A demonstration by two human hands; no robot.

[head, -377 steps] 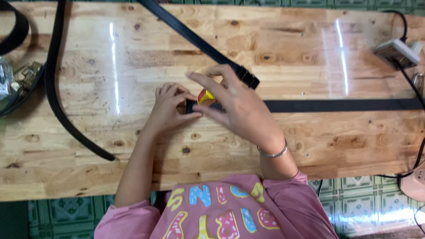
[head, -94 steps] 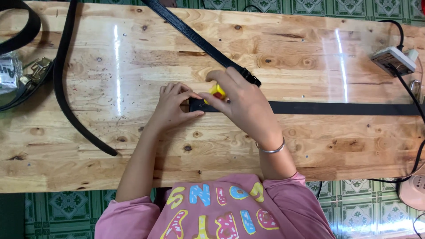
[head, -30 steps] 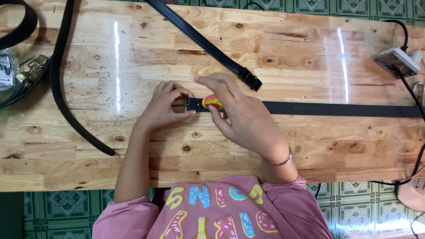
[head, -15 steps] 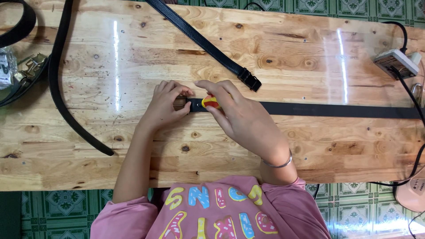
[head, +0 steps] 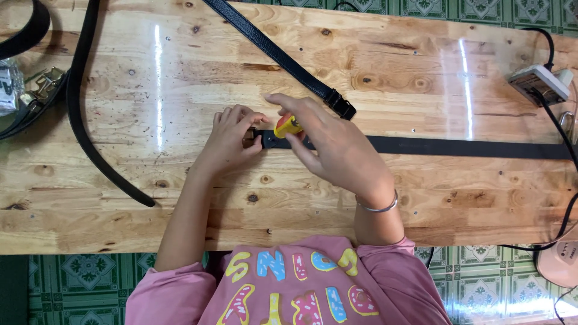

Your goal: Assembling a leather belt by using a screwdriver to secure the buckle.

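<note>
A black belt (head: 457, 147) lies flat across the wooden table (head: 180, 66), running from the middle to the right edge. My left hand (head: 227, 137) pinches its left end, where a small metal piece shows between the fingers. My right hand (head: 334, 144) grips a small tool with a yellow and orange handle (head: 286, 126), held upright with its tip down on the belt end. Most of the tool is hidden by my fingers. A silver bangle (head: 378, 206) sits on my right wrist.
A second black belt (head: 283, 57) with a dark buckle lies diagonally behind my hands. A third belt (head: 90, 138) curves along the left. Metal buckles (head: 39, 87) lie at the far left. A power strip (head: 537, 84) and cables sit at the right edge.
My hands have stayed at the belt end. The right hand has shifted slightly on the yellow tool, and the view has drifted a little.
</note>
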